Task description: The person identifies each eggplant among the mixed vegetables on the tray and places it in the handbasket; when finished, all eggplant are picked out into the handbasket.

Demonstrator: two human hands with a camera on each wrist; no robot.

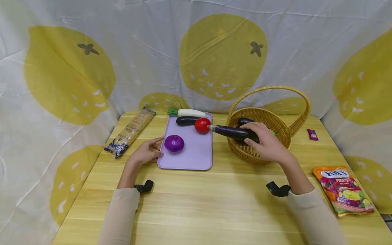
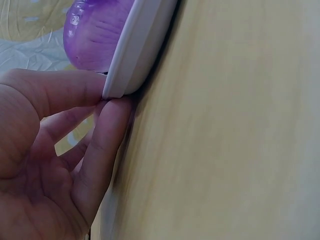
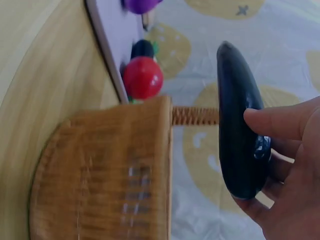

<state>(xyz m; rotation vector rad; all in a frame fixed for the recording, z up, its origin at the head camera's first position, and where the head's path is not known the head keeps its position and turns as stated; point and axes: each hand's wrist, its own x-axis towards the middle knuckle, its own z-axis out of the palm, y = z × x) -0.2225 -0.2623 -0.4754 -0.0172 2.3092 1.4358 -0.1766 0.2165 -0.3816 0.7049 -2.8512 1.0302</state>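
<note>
1. The right hand grips the long eggplant near its blunt end, thumb on one side and fingers on the other; it is above the wicker basket, apart from the rim in the right wrist view.
2. The eggplant's long axis runs roughly sideways, its stem end reaching out leftward from the right hand, towards the tray. That tip overlaps the edge of the tomato in the head view, but the right wrist view shows the two apart.
3. The tray lies to the left of the right hand and directly to the right of the left hand, which is the nearer of the two and pinches its rim.
4. Just right of the left hand, on the tray, sits the purple onion. Beyond it, farther from both hands, lie the smaller eggplant and the white radish, the tomato at their right.
5. Below the right hand, another dark eggplant shows inside the basket, partly hidden; what else lies there is hard to tell.
</note>
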